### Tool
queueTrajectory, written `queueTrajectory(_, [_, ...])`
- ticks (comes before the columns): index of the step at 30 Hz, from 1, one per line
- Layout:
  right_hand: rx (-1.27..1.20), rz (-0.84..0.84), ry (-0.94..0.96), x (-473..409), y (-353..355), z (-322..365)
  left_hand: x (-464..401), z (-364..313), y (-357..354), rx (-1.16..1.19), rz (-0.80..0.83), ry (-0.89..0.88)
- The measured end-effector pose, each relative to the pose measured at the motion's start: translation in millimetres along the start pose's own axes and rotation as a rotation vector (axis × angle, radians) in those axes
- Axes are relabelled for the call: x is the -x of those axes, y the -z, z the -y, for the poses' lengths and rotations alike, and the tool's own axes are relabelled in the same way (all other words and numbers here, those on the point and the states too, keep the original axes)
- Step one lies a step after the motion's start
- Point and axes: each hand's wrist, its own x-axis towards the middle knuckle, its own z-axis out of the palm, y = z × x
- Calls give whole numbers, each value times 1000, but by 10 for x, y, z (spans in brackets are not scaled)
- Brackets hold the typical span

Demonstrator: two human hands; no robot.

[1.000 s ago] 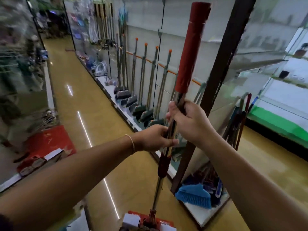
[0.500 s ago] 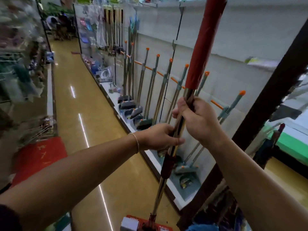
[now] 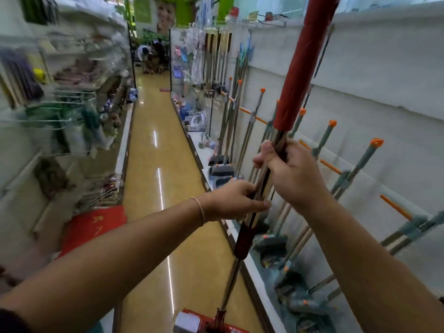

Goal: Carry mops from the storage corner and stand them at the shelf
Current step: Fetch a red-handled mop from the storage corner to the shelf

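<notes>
up close, we held the mop (image 3: 259, 200) upright by its metal pole, our left hand (image 3: 234, 203) curled round it just below our right hand (image 3: 292, 173), which gripped under the red sleeve. its red head (image 3: 217, 324) hung near the floor (image 3: 153, 179). beyond, other mops (image 3: 350, 171) leaned along the shelf (image 3: 384, 97).

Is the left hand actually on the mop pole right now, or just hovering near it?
Touching. The head view shows the left hand with fingers curled round the metal mop pole, just below the right hand, which grips the same pole under the red sleeve.
</notes>
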Motion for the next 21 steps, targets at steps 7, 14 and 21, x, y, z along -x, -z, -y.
queueTrajectory(7, [-120,149,24,-1151,-388,-605,-805,368,626,33,-96,105])
queueTrajectory(14, [-337,356,-15,-2105,-766,-872,-1313,578,1164,38,-230,197])
queueTrajectory(21, [-379,467,135,-2723,-1453,-720,-1365,983,1789,70,-404,322])
